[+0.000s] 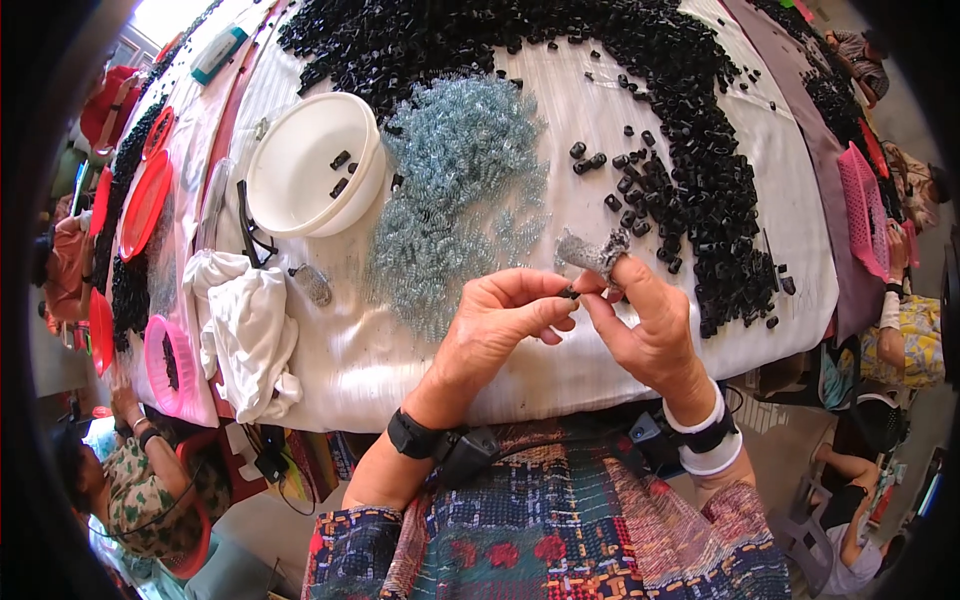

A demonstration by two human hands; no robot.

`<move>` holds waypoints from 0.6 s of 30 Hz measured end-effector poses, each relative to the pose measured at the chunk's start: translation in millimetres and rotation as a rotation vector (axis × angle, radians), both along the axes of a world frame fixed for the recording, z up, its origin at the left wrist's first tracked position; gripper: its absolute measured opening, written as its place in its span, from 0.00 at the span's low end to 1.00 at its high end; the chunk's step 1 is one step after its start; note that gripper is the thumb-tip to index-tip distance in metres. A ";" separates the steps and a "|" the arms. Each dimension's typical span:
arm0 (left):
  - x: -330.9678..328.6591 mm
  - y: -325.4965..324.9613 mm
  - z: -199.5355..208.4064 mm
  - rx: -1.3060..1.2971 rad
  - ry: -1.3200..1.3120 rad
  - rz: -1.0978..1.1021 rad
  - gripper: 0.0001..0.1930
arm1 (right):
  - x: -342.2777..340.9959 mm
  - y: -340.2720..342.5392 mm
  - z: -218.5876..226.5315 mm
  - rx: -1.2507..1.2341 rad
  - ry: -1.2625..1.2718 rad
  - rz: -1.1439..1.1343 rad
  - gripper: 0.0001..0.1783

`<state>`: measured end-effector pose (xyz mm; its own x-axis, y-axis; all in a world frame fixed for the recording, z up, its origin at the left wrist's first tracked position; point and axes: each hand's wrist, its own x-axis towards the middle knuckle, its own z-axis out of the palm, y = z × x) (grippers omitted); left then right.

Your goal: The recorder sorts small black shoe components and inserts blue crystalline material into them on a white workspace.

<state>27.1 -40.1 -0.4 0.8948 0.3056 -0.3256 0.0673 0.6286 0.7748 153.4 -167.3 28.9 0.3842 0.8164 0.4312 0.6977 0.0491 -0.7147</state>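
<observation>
My left hand (505, 315) pinches a small black plastic piece (568, 293) between thumb and index finger, above the near edge of the table. Close against it, my right hand (650, 325) has its thumb and a finger pressed together at the piece; whatever they hold is too small to make out. A grey cloth finger cover (592, 250) wraps a finger of the right hand. Beyond my hands lies a heap of small clear bluish coil springs (450, 170). Loose black plastic parts (720, 220) spread to its right and across the far side.
A white bowl (270, 205) at left holds several black parts. Near it lie black-framed glasses (252, 225), a second grey finger cover (314, 285) and a crumpled white cloth (240, 335). Pink and red baskets (172, 370) stand on side tables where other people sit.
</observation>
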 end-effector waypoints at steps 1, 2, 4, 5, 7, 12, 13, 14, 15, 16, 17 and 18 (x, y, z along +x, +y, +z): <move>-1.0 0.5 -1.5 -0.013 0.013 0.018 0.10 | 1.2 1.5 -0.7 0.036 -0.044 -0.038 0.18; -2.0 1.4 -2.1 -0.026 0.026 0.035 0.10 | 4.7 2.8 -1.9 0.040 -0.052 -0.041 0.18; -5.7 3.5 0.2 -0.007 0.035 0.058 0.09 | 13.3 2.2 -4.0 0.060 0.100 -0.283 0.17; -8.0 6.0 -0.6 -0.054 0.002 0.092 0.09 | 20.7 1.3 -10.4 0.083 0.086 -0.324 0.17; -10.7 9.0 -0.4 -0.115 -0.026 0.137 0.08 | 29.7 0.3 -13.2 0.040 0.077 -0.333 0.17; -16.8 16.5 -0.4 -0.162 -0.024 0.173 0.09 | 47.9 8.3 -23.2 -0.001 0.050 -0.416 0.16; -18.3 18.5 -0.4 -0.173 -0.034 0.180 0.09 | 50.7 11.2 -20.9 -0.052 0.115 -0.454 0.16; -19.0 19.5 0.1 -0.184 -0.044 0.189 0.09 | 55.4 14.0 -21.3 -0.048 0.108 -0.457 0.16; -18.1 19.8 0.2 -0.181 -0.054 0.181 0.09 | 61.8 16.7 -24.4 -0.055 -0.007 -0.439 0.16; -17.3 20.1 0.6 -0.170 -0.041 0.180 0.07 | 68.2 19.1 -26.1 -0.063 -0.123 -0.419 0.16; -16.2 20.6 1.4 -0.158 -0.028 0.179 0.06 | 74.3 20.5 -25.1 -0.141 -0.190 -0.416 0.18; -16.3 21.0 2.2 -0.153 -0.034 0.177 0.06 | 78.5 26.0 -23.4 -0.135 -0.194 -0.418 0.18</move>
<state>10.8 -19.1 1.8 0.8427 0.4083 -0.3508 -0.0791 0.7386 0.6695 231.9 -141.2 5.4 0.6145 0.6626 0.4282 0.7590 -0.3484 -0.5500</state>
